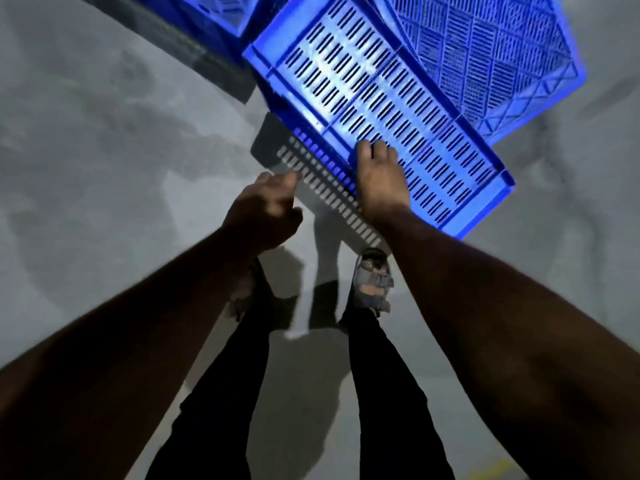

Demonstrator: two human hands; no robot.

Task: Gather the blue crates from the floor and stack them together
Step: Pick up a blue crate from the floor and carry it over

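While the right hand [379,183] grips the near rim of a blue crate [377,98], fingers curled over its slotted side, the crate hangs tilted above the grey floor [104,150] and throws a slotted shadow just below it. The left hand [265,209] is free beside that rim, fingers loosely curled and holding nothing (it is blurred, so finer detail is lost). A second blue crate [491,60] with a lattice pattern lies right behind the held one, touching or overlapping it, and part of a third crate [204,15] shows at the top edge. Below, dark trousers and a sandalled foot [374,282] stand on the floor
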